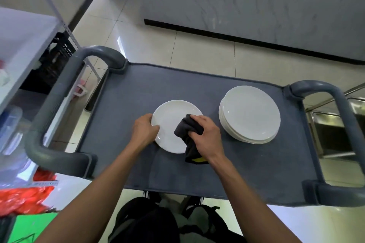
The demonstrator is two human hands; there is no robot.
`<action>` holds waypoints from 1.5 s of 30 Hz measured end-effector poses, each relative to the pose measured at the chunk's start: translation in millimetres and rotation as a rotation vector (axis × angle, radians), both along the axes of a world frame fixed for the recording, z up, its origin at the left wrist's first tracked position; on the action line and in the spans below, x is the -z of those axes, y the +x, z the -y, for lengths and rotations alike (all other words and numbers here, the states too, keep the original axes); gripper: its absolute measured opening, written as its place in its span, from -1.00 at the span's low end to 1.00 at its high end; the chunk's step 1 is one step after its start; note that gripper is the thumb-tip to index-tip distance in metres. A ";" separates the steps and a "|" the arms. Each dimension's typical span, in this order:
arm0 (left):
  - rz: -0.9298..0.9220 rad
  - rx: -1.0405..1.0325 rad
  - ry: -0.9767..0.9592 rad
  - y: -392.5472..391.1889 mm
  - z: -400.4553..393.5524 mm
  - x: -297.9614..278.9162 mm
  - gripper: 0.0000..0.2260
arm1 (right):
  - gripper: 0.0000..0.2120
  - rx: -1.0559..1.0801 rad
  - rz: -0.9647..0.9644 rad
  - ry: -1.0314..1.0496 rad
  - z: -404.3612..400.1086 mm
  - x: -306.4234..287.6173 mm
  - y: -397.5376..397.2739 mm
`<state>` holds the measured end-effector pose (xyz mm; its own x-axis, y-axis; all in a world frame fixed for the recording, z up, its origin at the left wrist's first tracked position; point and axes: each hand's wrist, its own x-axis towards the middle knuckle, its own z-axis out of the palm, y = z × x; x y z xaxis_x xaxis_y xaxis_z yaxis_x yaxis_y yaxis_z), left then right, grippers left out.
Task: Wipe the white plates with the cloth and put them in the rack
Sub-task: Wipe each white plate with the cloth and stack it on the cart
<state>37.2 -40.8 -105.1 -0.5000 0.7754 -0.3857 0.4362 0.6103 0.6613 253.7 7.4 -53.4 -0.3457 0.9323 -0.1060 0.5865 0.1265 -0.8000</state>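
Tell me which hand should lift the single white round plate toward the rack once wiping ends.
Left. The left hand already grips the single white round plate at its left rim, while the right hand is occupied, shut on the dark grey cloth. No rack is visible in this view.

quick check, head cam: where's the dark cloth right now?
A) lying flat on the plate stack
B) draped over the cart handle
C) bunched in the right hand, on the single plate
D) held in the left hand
C: the dark cloth is bunched in the right hand and pressed on the single plate, while the left hand grips that plate's left rim; the plate stack sits bare to the right.
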 end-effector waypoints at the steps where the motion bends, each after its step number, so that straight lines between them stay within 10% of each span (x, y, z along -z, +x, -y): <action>1: 0.004 -0.014 0.012 -0.7 -1.0 2.2 -0.88 | -0.50 0.001 0.003 -0.003 1.0 1.4 -1.1; 18: 0.503 -0.270 -0.078 -4.5 -1.8 5.9 -0.83 | -0.52 0.064 -0.036 0.034 -1.9 30.4 -37.0; 31: 0.712 -0.134 -0.068 -7.0 6.8 -2.8 -0.72 | -0.32 -0.238 0.388 0.200 36.1 72.2 -22.9; 45: 0.814 -0.063 -0.006 0.7 19.8 -24.6 -0.60 | -0.46 -0.214 0.266 0.278 40.9 71.7 -49.4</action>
<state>37.9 -60.7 -80.6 -0.1037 0.7523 -0.6506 -0.2151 0.6217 0.7531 204.4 -33.4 -125.1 -0.5286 0.8484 0.0274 0.7047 0.4566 -0.5431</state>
